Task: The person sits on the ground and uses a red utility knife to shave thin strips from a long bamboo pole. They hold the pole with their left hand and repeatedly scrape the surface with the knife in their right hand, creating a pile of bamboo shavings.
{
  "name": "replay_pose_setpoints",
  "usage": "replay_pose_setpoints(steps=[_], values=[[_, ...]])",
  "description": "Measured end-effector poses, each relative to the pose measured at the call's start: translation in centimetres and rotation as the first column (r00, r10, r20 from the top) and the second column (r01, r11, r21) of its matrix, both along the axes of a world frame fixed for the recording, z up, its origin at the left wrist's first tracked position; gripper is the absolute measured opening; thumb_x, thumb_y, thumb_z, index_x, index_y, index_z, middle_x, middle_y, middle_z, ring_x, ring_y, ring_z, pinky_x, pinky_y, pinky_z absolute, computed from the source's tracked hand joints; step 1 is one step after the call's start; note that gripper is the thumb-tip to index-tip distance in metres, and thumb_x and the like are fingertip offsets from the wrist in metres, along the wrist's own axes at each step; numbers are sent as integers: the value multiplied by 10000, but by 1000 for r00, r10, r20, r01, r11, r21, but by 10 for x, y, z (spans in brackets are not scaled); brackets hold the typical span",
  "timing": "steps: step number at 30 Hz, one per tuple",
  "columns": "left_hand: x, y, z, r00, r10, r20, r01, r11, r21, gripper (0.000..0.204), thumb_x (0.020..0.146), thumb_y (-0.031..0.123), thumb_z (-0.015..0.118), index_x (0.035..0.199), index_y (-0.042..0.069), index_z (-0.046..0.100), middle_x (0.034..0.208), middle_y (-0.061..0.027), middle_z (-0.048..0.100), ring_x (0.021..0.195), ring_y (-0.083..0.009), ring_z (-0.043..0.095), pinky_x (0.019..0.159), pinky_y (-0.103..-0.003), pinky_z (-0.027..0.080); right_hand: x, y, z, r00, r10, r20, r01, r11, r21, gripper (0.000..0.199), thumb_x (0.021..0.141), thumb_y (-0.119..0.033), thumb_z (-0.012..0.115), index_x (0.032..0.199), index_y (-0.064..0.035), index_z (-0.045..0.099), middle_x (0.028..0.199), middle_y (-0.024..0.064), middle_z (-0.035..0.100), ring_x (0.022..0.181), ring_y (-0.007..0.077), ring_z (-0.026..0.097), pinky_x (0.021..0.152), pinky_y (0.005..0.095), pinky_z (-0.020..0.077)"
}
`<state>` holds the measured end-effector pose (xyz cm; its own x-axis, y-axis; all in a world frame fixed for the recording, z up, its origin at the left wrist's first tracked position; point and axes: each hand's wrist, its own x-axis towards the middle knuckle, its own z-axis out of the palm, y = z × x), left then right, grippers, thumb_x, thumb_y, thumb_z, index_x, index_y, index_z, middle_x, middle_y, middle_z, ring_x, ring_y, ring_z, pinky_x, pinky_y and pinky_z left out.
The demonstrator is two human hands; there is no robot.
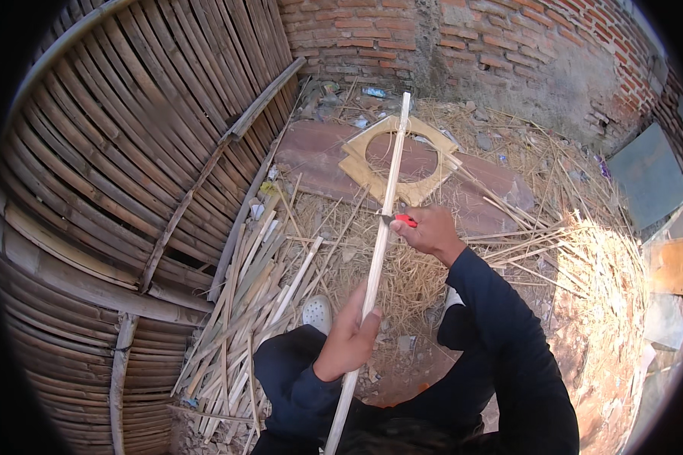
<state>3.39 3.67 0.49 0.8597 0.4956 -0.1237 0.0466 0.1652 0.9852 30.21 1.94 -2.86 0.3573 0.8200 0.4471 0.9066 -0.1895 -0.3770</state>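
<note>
A long pale strip of split wood or bamboo (383,235) runs from the lower edge up past the middle of the head view. My left hand (350,334) is wrapped round its lower part, near my knees. Farther up, my right hand (429,230) grips a small red-handled knife (402,220), its dark blade against the strip. Most of the handle is hidden in my fingers. Beyond my right hand, a light wooden frame with a round hole (350,168) lies behind the strip's far part.
A reddish-brown slab (311,152) lies under the wooden frame. Many cut strips (239,318) are piled at my left beside a slatted bamboo wall (129,136). Shavings (592,265) cover the ground at right. A brick wall (493,45) closes the far side. A white clog (317,312) shows below.
</note>
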Motion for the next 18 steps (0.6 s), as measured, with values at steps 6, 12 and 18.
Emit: replay_pose_setpoints(steps=[6, 12, 18], values=[[1, -10, 6, 997, -79, 5, 79, 997, 22, 574, 970, 19, 426, 1494, 20, 191, 871, 41, 470, 639, 2, 359, 544, -171, 315, 36, -4, 3, 993, -111, 41, 108, 992, 69, 629, 833, -679, 496, 645, -92, 621, 560, 124, 571, 545, 333, 583, 520, 434, 442], [-13, -48, -9, 981, -192, 32, 194, 971, -136, 537, 973, 35, 425, 1463, -45, 219, 1149, -69, 480, 909, -55, 454, 810, -187, 393, 109, -26, -4, 908, -404, -106, 400, 914, -64, 685, 894, -650, 420, 631, -44, 598, 573, 168, 555, 590, 374, 573, 555, 462, 418], [-8, -15, -9, 998, -66, -8, 65, 989, -130, 564, 967, 34, 429, 1487, 17, 209, 833, 14, 493, 645, -28, 434, 572, -180, 366, 34, -11, -1, 994, -28, -103, 17, 994, -104, 614, 873, -622, 480, 629, -77, 624, 544, 160, 554, 544, 368, 573, 533, 467, 430]])
